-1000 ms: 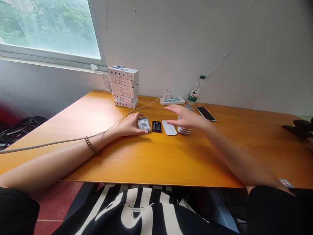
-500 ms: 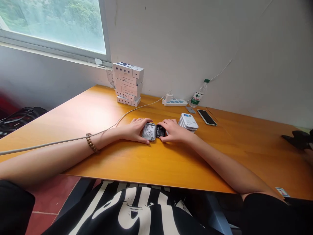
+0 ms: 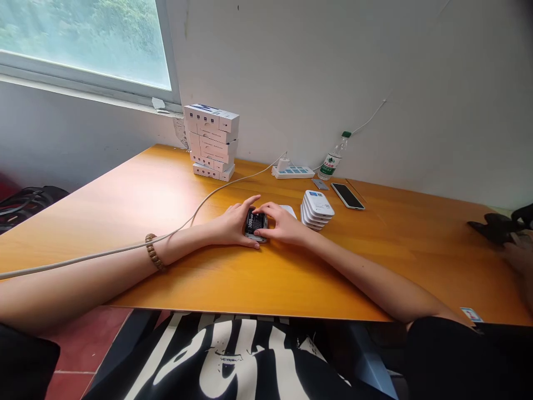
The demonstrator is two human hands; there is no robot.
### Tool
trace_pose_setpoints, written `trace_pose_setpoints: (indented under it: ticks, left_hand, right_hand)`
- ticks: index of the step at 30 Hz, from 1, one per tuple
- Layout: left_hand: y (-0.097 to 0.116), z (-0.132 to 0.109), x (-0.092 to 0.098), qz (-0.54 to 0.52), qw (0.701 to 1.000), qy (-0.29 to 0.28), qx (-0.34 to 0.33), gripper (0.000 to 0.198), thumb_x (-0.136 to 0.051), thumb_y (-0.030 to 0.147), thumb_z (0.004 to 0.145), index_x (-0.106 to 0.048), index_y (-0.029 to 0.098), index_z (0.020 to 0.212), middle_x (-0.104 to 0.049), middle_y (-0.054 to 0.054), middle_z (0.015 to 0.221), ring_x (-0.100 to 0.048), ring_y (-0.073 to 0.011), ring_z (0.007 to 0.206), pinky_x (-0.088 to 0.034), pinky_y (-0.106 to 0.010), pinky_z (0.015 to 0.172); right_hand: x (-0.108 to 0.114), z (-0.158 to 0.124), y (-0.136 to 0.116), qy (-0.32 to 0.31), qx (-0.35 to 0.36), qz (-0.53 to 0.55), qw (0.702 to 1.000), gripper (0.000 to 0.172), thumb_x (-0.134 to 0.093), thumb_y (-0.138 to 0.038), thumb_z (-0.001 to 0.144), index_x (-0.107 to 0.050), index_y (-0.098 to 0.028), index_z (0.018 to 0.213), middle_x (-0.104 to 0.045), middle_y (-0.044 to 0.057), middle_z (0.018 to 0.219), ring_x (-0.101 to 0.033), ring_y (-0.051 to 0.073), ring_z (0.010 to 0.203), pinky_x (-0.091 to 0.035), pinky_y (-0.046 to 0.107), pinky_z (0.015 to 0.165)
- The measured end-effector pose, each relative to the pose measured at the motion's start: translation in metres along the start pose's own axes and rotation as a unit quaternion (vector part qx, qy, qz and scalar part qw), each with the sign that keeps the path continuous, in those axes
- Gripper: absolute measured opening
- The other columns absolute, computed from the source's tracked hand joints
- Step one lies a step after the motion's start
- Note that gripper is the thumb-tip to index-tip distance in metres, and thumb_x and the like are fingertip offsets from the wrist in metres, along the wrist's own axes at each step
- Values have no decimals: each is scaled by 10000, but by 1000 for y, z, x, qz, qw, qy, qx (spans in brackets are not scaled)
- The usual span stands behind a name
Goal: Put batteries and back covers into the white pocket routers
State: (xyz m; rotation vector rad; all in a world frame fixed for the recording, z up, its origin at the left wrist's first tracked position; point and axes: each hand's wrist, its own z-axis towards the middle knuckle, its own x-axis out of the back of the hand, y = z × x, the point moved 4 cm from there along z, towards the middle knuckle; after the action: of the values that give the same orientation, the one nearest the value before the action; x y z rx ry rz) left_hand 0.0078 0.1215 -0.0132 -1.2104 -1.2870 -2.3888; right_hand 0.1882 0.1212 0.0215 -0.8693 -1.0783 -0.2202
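Observation:
A black 3000 mAh phone battery (image 3: 255,221) lies on a silver-edged phone body (image 3: 254,238), which shows only along its near edge. My left hand (image 3: 231,225) grips the phone body from the left, its fingers reaching over to the battery. My right hand (image 3: 283,223) presses its fingertips on the battery's right side. Just past my right hand, a flat white piece, perhaps a phone back cover (image 3: 288,209), is partly hidden. A stack of white phone-sized cases (image 3: 317,210) stands to the right of it.
An orange wooden table (image 3: 125,222) holds a black smartphone (image 3: 347,195), a power strip (image 3: 292,172), a water bottle (image 3: 332,159) and a tall pile of white boxes (image 3: 211,141). A white cable (image 3: 125,251) crosses my left forearm. Another person's hand (image 3: 518,258) is at far right.
My right hand has come from above the white stack to the battery. The battery has moved from beside the phone body onto it, and both hands now close around them.

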Motion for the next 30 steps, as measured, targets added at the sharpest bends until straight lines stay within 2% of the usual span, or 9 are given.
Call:
trace_pose_setpoints:
  ticks: [4, 9, 14, 17, 21, 24, 26, 28, 30]
  left_hand:
    - [0, 1, 2, 14, 1000, 3, -9, 1320, -939, 666, 599, -242, 217, 1627, -463, -244, 1588, -498, -468, 1431, -442, -588, 1144]
    - [1, 3, 2, 38, 999, -18, 1, 1214, -920, 677, 620, -327, 196, 1564, -501, -238, 1544, -494, -463, 1426, -444, -577, 1141]
    - [6, 3, 4, 54, 998, -29, 3, 1121, -878, 716, 652, -397, 179, 1509, -553, -219, 1474, -523, -455, 1384, -455, -563, 1118]
    - [6, 1, 3, 62, 997, -35, 2, 1042, -850, 720, 688, -437, 184, 1479, -570, -211, 1459, -534, -450, 1369, -456, -564, 1109]
    - [6, -1, 1, 68, 997, -28, -4, 978, -816, 726, 730, -446, 208, 1473, -567, -211, 1485, -536, -447, 1374, -448, -567, 1113]
    - [5, -2, 0, 78, 997, -24, -4, 953, -806, 728, 742, -463, 202, 1458, -584, -206, 1460, -551, -440, 1355, -446, -550, 1110]
    - [5, -2, 0, 81, 996, -24, -4, 912, -813, 702, 752, -480, 205, 1440, -593, -197, 1440, -554, -431, 1345, -445, -535, 1107]
    - [6, -1, 1, 81, 996, -28, -6, 885, -825, 681, 751, -492, 218, 1427, -599, -185, 1426, -555, -420, 1338, -447, -525, 1103]
    - [7, -2, 2, 79, 996, -36, -8, 887, -837, 677, 739, -496, 230, 1425, -600, -177, 1426, -553, -416, 1341, -443, -521, 1107]
  right_hand:
    - [3, -1, 9, 10, -22, -3, 1000, 497, -829, -325, 854, -712, -229, 1327, -628, 127, 1316, -620, 321, 1277, -475, 516, 1138]
    - [4, 0, 11, 4, -38, -6, 999, 491, -848, -296, 844, -753, -256, 1324, -625, 128, 1343, -623, 318, 1298, -482, 519, 1150]
    - [6, 1, 10, -22, -37, -18, 999, 291, -796, -310, 898, -828, -255, 1182, -635, 134, 1383, -633, 320, 1297, -491, 510, 1142]
    - [9, -4, 2, -52, -5, -42, 998, 240, -705, -333, 964, -838, -272, 1154, -646, 119, 1427, -618, 330, 1335, -473, 514, 1157]
    - [12, -12, -19, -98, 26, -74, 992, 297, -741, -408, 920, -833, -242, 1148, -701, 140, 1387, -602, 388, 1355, -477, 546, 1141]
    - [14, -17, -36, -136, 50, -36, 989, 226, -729, -380, 927, -841, -259, 1082, -753, 99, 1302, -658, 341, 1274, -514, 486, 1095]
    - [17, -19, -40, -153, 41, 0, 987, 204, -673, -359, 971, -836, -278, 1062, -789, 48, 1214, -713, 282, 1162, -553, 409, 1014]
    - [22, -16, -33, -113, -2, -19, 993, 236, -621, -353, 1007, -818, -258, 1095, -807, 43, 1130, -743, 251, 1045, -569, 359, 916]
    - [28, -13, -18, -36, -77, -121, 989, 272, -571, -331, 1034, -795, -196, 1109, -802, 107, 1098, -749, 271, 999, -564, 365, 867]
